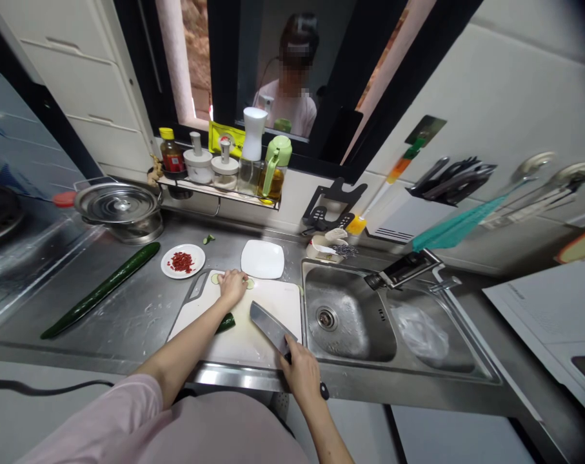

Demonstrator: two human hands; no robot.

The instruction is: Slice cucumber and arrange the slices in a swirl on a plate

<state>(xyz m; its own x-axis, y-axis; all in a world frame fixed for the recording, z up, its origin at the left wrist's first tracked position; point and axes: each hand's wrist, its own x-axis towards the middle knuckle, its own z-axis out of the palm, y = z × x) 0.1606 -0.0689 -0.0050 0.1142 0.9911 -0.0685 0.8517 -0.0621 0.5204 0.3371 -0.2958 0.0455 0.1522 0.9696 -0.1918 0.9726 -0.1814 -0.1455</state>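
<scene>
My left hand (233,286) rests at the far side of the white cutting board (277,298), among thin cucumber slices (250,283). Its fingers are bent down; whether they pinch a slice is too small to tell. In my right hand (302,368) is the black handle of a cleaver (267,323), its blade slanting over the board's right part. A dark green cucumber piece (225,323) lies on the board, partly hidden by my left forearm. Just beyond the board sits an empty white square plate (262,259).
To the left are a whole cucumber (101,290), a white plate (198,258) of red pieces and a lidded steel pot (136,229). A steel sink (350,316) adjoins the board's right side. Behind, a rack (215,187) holds bottles and jars.
</scene>
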